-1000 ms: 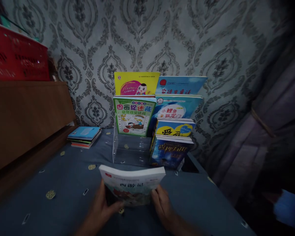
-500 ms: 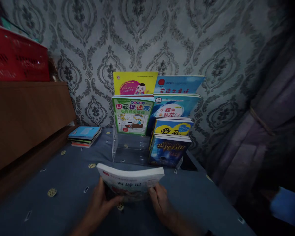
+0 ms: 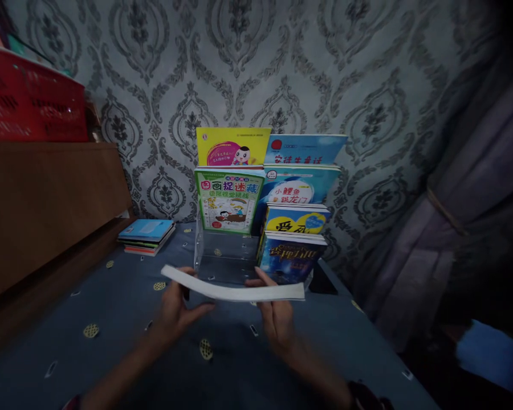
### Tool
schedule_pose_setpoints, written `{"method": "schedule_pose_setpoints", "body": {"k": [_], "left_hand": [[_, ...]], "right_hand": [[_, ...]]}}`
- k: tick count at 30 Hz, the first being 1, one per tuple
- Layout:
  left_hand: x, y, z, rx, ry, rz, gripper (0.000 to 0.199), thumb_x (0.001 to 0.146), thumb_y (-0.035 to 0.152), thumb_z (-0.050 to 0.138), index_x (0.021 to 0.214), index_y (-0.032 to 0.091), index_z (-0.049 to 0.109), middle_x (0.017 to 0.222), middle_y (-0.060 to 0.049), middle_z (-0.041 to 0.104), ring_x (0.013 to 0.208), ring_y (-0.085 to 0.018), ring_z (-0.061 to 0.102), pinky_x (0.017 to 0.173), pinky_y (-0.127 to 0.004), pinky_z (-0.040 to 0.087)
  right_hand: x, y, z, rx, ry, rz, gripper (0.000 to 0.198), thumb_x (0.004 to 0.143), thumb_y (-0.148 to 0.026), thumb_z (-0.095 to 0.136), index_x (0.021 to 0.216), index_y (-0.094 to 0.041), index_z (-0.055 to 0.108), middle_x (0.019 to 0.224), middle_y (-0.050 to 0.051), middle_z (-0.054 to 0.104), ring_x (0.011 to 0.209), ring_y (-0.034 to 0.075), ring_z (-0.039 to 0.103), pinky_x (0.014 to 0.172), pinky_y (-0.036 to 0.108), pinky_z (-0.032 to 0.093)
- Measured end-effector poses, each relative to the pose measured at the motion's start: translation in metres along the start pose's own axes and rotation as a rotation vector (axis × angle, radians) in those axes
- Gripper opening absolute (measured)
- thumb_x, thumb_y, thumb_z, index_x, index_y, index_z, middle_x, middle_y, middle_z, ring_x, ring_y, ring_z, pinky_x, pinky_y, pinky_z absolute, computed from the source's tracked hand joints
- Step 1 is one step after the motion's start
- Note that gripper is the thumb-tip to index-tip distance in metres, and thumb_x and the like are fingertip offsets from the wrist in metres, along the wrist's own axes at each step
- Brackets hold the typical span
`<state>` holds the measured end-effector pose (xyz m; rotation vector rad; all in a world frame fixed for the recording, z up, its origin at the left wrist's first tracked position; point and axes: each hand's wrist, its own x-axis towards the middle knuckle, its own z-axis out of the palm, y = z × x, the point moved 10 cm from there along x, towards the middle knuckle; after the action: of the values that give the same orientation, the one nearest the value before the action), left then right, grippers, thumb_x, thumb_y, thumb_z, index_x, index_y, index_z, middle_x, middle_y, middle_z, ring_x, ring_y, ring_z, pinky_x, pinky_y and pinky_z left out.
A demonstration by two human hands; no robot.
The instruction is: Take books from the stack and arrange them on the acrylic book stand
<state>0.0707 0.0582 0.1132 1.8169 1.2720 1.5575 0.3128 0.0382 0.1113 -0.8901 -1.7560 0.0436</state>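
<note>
A paperback book (image 3: 235,292) is held edge-on above the table, slightly bowed, its white page edge towards me and its cover out of sight. My left hand (image 3: 177,304) grips its left part, with the thumb stretched below it. On the right part, my right hand (image 3: 276,310) holds the book, fingers behind it. Just beyond stands a clear tiered book rack (image 3: 199,250). Its left side carries a green picture book (image 3: 229,202) and a yellow book (image 3: 233,145); the right side holds several blue books, a dark blue book (image 3: 288,259) in front.
A small stack of books (image 3: 147,230) lies to the left of the rack. Farther left, a red basket (image 3: 34,99) sits on a wooden cabinet (image 3: 51,210). Patterned wallpaper rises behind, and a curtain (image 3: 431,216) hangs at the right. A dark flat object (image 3: 325,282) lies by the rack.
Both hands have raised the book towards the rack and tipped it, so the cover that showed before is hidden and the page edge faces me.
</note>
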Motion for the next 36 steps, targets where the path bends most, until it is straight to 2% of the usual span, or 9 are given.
{"method": "schedule_pose_setpoints", "body": {"k": [8, 12, 17, 20, 24, 30, 33, 36], "left_hand": [[0.026, 0.037, -0.009, -0.063, 0.016, 0.272, 0.046, 0.075, 0.041, 0.077, 0.111, 0.023, 0.056, 0.094, -0.003, 0.062, 0.085, -0.020, 0.062, 0.076, -0.033, 0.051], [0.032, 0.040, -0.012, -0.040, 0.007, 0.323, 0.047, 0.074, 0.032, 0.076, 0.115, 0.024, 0.054, 0.096, -0.002, 0.062, 0.086, -0.020, 0.062, 0.077, -0.033, 0.052], [0.036, 0.041, -0.014, -0.090, 0.071, 0.420, 0.042, 0.080, 0.035, 0.073, 0.115, 0.026, 0.053, 0.094, -0.002, 0.063, 0.083, -0.019, 0.063, 0.075, -0.033, 0.053], [0.039, 0.037, -0.017, -0.056, 0.131, 0.441, 0.040, 0.082, 0.035, 0.071, 0.117, 0.025, 0.054, 0.094, -0.001, 0.065, 0.083, -0.019, 0.064, 0.077, -0.034, 0.052], [0.046, 0.036, -0.021, -0.023, 0.203, 0.475, 0.036, 0.084, 0.041, 0.069, 0.114, 0.026, 0.057, 0.093, -0.001, 0.066, 0.082, -0.020, 0.065, 0.075, -0.035, 0.052], [0.068, 0.039, -0.026, -0.156, 0.272, 0.507, 0.041, 0.084, 0.055, 0.070, 0.112, 0.028, 0.056, 0.091, -0.001, 0.066, 0.081, -0.021, 0.065, 0.077, -0.038, 0.053], [0.082, 0.048, -0.025, -0.225, 0.262, 0.514, 0.043, 0.085, 0.059, 0.069, 0.111, 0.028, 0.054, 0.089, -0.001, 0.065, 0.080, -0.020, 0.064, 0.076, -0.037, 0.053], [0.096, 0.058, -0.020, -0.252, 0.199, 0.499, 0.048, 0.085, 0.056, 0.071, 0.116, 0.025, 0.051, 0.093, -0.001, 0.064, 0.083, -0.018, 0.063, 0.077, -0.034, 0.052]], "right_hand": [[0.025, -0.009, -0.003, 0.101, 0.048, 0.016, 0.057, 0.107, -0.036, 0.034, 0.161, -0.019, 0.030, 0.121, 0.016, 0.071, 0.102, 0.025, 0.072, 0.092, 0.045, 0.060], [0.029, -0.014, -0.002, 0.169, 0.056, -0.010, 0.059, 0.107, -0.038, 0.034, 0.164, -0.024, 0.023, 0.126, 0.014, 0.068, 0.110, 0.025, 0.070, 0.093, 0.045, 0.060], [0.026, -0.002, 0.002, 0.253, 0.050, 0.063, 0.067, 0.104, -0.051, 0.041, 0.164, -0.027, 0.021, 0.136, 0.015, 0.065, 0.118, 0.028, 0.067, 0.094, 0.046, 0.060], [0.026, -0.006, 0.000, 0.294, 0.021, 0.053, 0.070, 0.104, -0.058, 0.039, 0.164, -0.026, 0.021, 0.143, 0.017, 0.061, 0.127, 0.030, 0.063, 0.097, 0.048, 0.059], [0.030, -0.007, -0.003, 0.280, -0.006, 0.062, 0.068, 0.102, -0.059, 0.043, 0.160, -0.026, 0.030, 0.151, 0.016, 0.055, 0.137, 0.030, 0.055, 0.107, 0.052, 0.054], [0.046, -0.006, -0.006, 0.192, 0.048, 0.006, 0.064, 0.102, -0.057, 0.046, 0.157, -0.026, 0.037, 0.153, 0.013, 0.053, 0.140, 0.030, 0.052, 0.114, 0.056, 0.049], [0.059, -0.015, -0.010, 0.186, 0.038, -0.051, 0.059, 0.103, -0.052, 0.047, 0.157, -0.029, 0.036, 0.154, 0.010, 0.051, 0.142, 0.029, 0.050, 0.116, 0.054, 0.047], [0.074, -0.024, -0.015, 0.154, 0.024, -0.086, 0.057, 0.105, -0.045, 0.046, 0.158, -0.027, 0.034, 0.155, 0.010, 0.050, 0.145, 0.028, 0.046, 0.120, 0.053, 0.043]]}}
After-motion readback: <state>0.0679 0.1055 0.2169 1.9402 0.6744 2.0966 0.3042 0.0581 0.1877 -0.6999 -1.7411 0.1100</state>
